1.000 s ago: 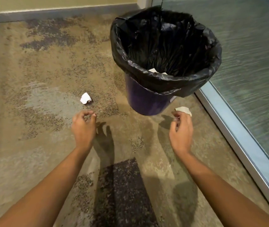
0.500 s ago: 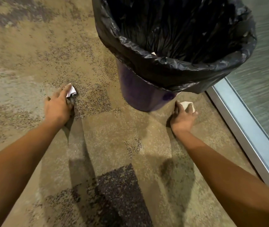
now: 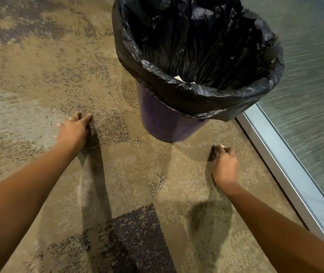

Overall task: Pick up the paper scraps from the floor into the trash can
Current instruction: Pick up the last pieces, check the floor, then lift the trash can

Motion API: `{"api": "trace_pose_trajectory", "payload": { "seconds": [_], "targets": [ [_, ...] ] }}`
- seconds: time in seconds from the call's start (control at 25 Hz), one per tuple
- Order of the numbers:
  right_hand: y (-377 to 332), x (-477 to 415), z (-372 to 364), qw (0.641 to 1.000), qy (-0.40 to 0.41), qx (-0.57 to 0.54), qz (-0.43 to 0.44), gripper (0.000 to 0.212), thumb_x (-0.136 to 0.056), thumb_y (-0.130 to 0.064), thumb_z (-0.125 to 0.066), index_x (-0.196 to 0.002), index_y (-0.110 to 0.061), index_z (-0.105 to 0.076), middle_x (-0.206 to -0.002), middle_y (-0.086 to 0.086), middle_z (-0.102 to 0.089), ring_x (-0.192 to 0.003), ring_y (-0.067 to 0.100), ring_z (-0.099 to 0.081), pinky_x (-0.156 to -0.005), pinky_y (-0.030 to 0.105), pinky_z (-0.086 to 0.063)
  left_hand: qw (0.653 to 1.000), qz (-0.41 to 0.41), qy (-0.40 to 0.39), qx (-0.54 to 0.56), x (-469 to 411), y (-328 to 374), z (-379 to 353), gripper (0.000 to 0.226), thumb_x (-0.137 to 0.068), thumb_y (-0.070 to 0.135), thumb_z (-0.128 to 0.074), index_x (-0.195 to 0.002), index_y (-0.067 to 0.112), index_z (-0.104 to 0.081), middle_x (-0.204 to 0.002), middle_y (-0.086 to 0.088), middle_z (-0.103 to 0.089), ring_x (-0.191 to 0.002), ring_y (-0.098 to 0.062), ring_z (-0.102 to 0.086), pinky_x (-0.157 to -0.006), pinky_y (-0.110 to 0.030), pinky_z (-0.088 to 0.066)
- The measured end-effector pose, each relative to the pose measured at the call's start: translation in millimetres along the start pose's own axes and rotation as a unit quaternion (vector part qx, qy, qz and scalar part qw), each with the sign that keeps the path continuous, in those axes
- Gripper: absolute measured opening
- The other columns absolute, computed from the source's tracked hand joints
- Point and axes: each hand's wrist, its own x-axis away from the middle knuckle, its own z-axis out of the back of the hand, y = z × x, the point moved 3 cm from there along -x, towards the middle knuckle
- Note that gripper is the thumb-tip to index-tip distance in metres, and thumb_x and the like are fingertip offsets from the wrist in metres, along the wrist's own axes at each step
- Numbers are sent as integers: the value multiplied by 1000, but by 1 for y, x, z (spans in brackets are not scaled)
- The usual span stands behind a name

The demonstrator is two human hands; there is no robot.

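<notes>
Nearest us, a dark speckled patch [image 3: 137, 239] sits in the tan carpet of the floor [image 3: 157, 174], with two bare forearms reaching out over it and throwing long shadows. The left hand [image 3: 74, 131] is down on the carpet, its fingers [image 3: 86, 118] bunched with the tips on the pile. What's under them I can't tell; nothing white shows. The right hand [image 3: 225, 164] is low too, fingers [image 3: 216, 152] curled tight round a paper scrap [image 3: 221, 146]. Only a white sliver peeps out past the fingertips, near the foot of the trash can [image 3: 163, 125]. The can stands beyond and between the hands, a round purple body with a crinkly, glossy black liner [image 3: 196, 91] folded over the rim in loose pleats. Inside, a flat white piece of paper [image 3: 179, 78] lies against the near wall. On the right, a smooth metal sill [image 3: 275, 168] runs diagonally just beside the can, with rippled glass [image 3: 311, 75] behind it.
</notes>
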Motion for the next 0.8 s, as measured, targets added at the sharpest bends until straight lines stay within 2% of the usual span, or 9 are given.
{"api": "trace_pose_trajectory", "payload": {
  "seconds": [0.08, 0.2, 0.28, 0.36, 0.44, 0.52, 0.64, 0.72, 0.8],
  "targets": [
    [5, 4, -2, 1000, 1, -7, 7, 41, -88, 5, -53, -128, -5, -55, -113, 23, -55, -87, 36, -62, -78, 38, -54, 1000, 5, 24, 18, 14, 1, 2, 56, -89, -4, -47, -142, 12, -40, -149, -22, -32, -129, -46, -39, -109, -48, -35],
    [12, 13, -4, 1000, -11, -25, -2, 38, -88, 8, -55, -124, -5, -60, -113, 22, -60, -77, 26, -64, -71, 30, -55, 998, -24, 60, 25, 50, 6, 2, 55, -82, -11, -55, -135, -1, -46, -146, -23, -38, -125, -41, -47, -106, -45, -40],
    [14, 24, -7, 999, -25, -25, -5, 36, -87, 8, -57, -121, -5, -62, -114, 21, -62, -71, 20, -65, -64, 22, -55, 997, -31, 57, 51, 70, 4, -5, 55, -83, -13, -53, -135, 0, -46, -147, -20, -36, -126, -38, -48, -107, -44, -40],
    [15, 40, -6, 999, -46, -18, -16, 34, -86, 10, -57, -117, -3, -64, -113, 19, -64, -67, 14, -60, -57, 12, -47, 995, -29, 47, 88, 91, 5, -9, 48, -89, -9, -48, -135, 3, -47, -147, -18, -38, -127, -37, -47, -108, -43, -39],
    [15, 55, -1, 997, -60, -42, -30, 31, -86, 11, -56, -114, 1, -65, -110, 18, -65, -65, 11, -54, -57, 9, -41, 990, -8, 23, 139, 114, 12, -6, 38, -95, 2, -41, -132, 4, -52, -142, -15, -47, -126, -36, -47, -101, -32, -41],
    [13, 69, 10, 994, -61, -83, -40, 27, -86, 7, -59, -112, -1, -66, -111, 17, -66, -65, 10, -54, -60, 10, -43, 984, 5, 4, 176, 141, 22, 2, 34, -97, 7, -40, -126, 2, -56, -134, -14, -54, -123, -34, -48, -93, -25, -37],
    [3, 90, 33, 981, -29, -178, -67, 31, -84, 9, -61, -110, -6, -69, -111, 12, -69, -55, 3, -51, -53, 2, -41, 976, 18, 47, 210, 178, 36, 18, 30, -93, 3, -49, -122, 1, -60, -129, -17, -59, -116, -33, -56, -98, -35, -44],
    [-13, 109, 57, 973, 21, -224, -57, 34, -81, 13, -62, -107, -8, -70, -106, 12, -70, -60, 9, -58, -58, 10, -48, 968, 31, 88, 235, 197, 51, 38, 32, -91, 4, -54, -123, 3, -59, -128, -16, -60, -106, -27, -63, -95, -36, -50],
    [-35, 127, 92, 962, 95, -258, -4, 33, -80, 12, -62, -103, -11, -69, -97, 8, -70, -71, 17, -64, -68, 21, -50, 941, 35, 130, 311, 214, 74, 71, 33, -91, 7, -57, -124, 6, -60, -117, -10, -66, -86, -17, -65, -82, -31, -53]
  ]
}}
